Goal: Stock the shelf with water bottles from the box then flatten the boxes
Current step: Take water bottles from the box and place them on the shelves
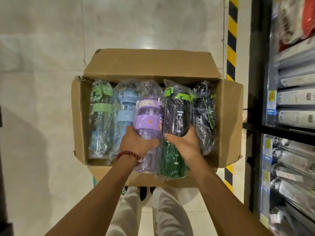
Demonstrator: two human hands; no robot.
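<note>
Open cardboard box (150,65) on pale floor tiles (42,82), flaps folded outward, seen from above. Near flap partly covered by both forearms.

Bottles lie side by side inside, each in crinkled clear wrap. Left to right: green-lidded clear bottle (101,113), blue bottle (124,108), purple bottle (148,116), dark bottle with green cap (178,114), black bottle (203,113) with green lettering, unreadable through glare. A deep green bottle (172,162) shows in the near part of the box below the dark one; its top end is hidden by the right hand.

Left hand (136,142) grips the base of the purple bottle: thumb along the near side, fingers curled round the far left side, tips out of sight behind the bottle. Red bead bracelet (127,155) on that wrist.

Right hand (185,142) grips the base of the dark green-capped bottle, thumb across the front, fingers wrapped round the right side, mostly hidden. Both held bottles sit higher than their neighbours; whether they are clear of the box I cannot tell.

Shelf (289,108) at right edge, dark frame, stocked with wrapped goods, blurred and cut off; price tags illegible. Yellow-black striped strip (231,40) runs between box and shelf. Pale trouser legs (167,210) below the box; feet mostly hidden.
</note>
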